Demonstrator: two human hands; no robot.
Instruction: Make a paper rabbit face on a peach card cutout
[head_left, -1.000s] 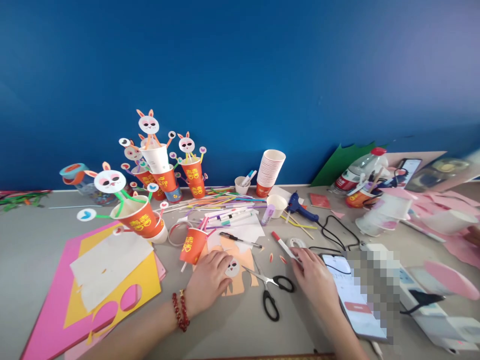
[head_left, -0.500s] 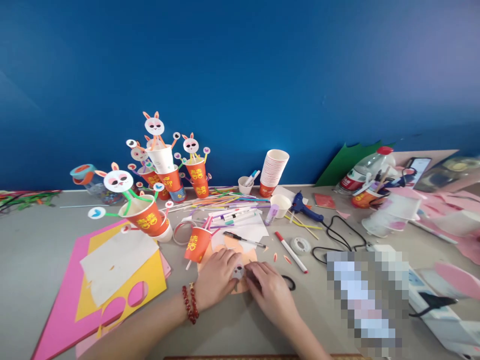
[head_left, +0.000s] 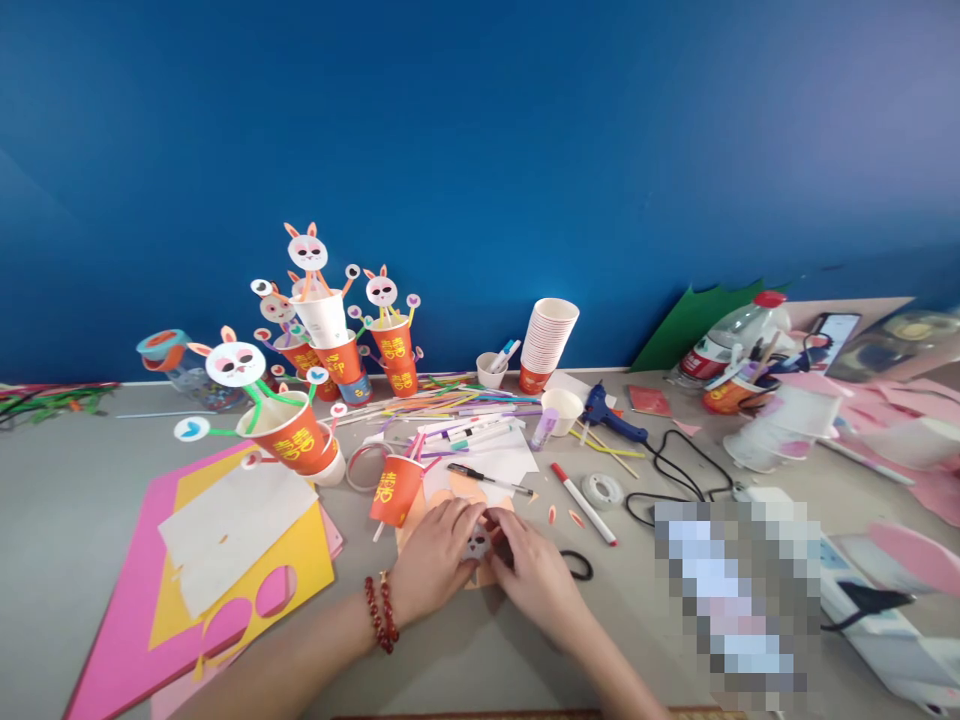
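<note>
My left hand [head_left: 441, 545] grips a small round paper face [head_left: 477, 543] with dark eyes, its fingers curled over the top and thumb below. From the other side my right hand [head_left: 531, 565] comes close, its fingertips drawn together at the face's right edge; whatever they pinch is hidden. Beneath both hands lies peach-coloured paper [head_left: 484, 575]. An orange paper cup [head_left: 397, 490] with pink pipe cleaners leans just beyond my left hand. A black pen [head_left: 489, 479], a red-capped marker [head_left: 583, 503] and two small paper ears [head_left: 576, 519] lie past my fingers.
Finished rabbit-faced cups [head_left: 289, 430] stand at the left, behind pink and yellow sheets [head_left: 315, 545]. A stack of cups [head_left: 550, 335], a blue glue gun [head_left: 611, 415] and tape [head_left: 601, 490] sit farther back. At right are cables, a power strip [head_left: 862, 610] and a bottle [head_left: 731, 340].
My right hand's fingers have shifted slightly up and left, closer to my left fingers along the paper face's upper edge. My left hand stays almost in place.
</note>
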